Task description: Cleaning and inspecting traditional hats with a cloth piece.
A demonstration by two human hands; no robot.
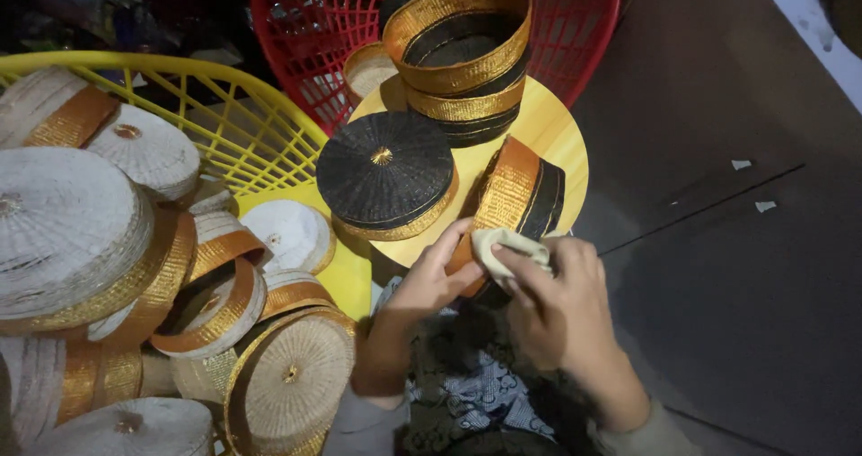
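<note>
Pinching the black-and-gold woven cap (516, 196) at the table's (561, 133) near edge, my left hand (433, 281) grips its rim. My right hand (552, 294) is clamped on a soft cloth (507, 245); the cap seems light, stiff, crushable.

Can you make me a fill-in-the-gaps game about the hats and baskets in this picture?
1. The right hand presses a small ____ cloth against the black-and-gold woven cap.
2. The stack of black-and-gold caps stands before a ____ plastic basket.
3. The white woven caps fill a ____ plastic basket.

Missing words: cream; red; yellow
</note>
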